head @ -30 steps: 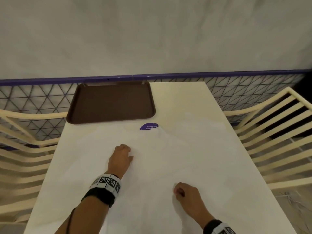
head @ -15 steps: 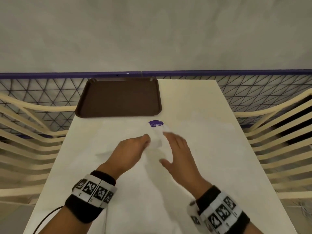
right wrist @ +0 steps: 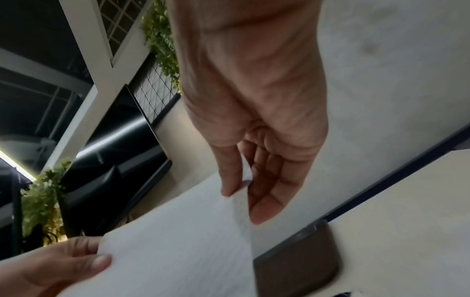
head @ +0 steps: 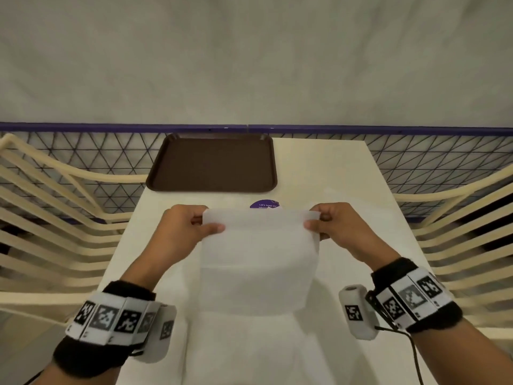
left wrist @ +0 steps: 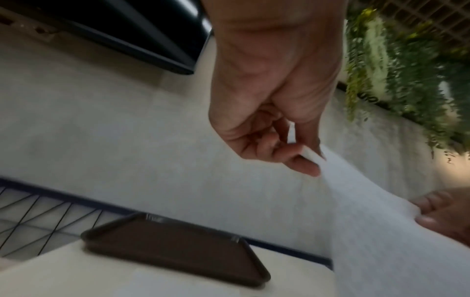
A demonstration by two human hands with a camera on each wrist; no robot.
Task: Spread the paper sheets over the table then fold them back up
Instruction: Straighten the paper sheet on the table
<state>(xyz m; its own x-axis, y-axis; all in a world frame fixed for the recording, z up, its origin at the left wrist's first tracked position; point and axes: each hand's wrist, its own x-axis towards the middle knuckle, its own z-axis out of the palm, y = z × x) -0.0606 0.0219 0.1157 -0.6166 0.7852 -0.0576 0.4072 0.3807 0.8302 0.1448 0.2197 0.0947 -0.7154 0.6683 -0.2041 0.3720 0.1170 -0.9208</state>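
Both hands are up over the counter [head: 327,173]: left hand [head: 180,232] and right hand [head: 344,232] level. Each pinches a top corner of the paper sheet [head: 258,259], thumb against fingers, lifting it taut.

The paper sheet [head: 258,259] I hold is plain white against my cream table [head: 319,168]. At upper centre of the frame, the tray [head: 212,162] is dark brown. My wristbands [head: 116,320] carry black-and-white square markers, lower corners.
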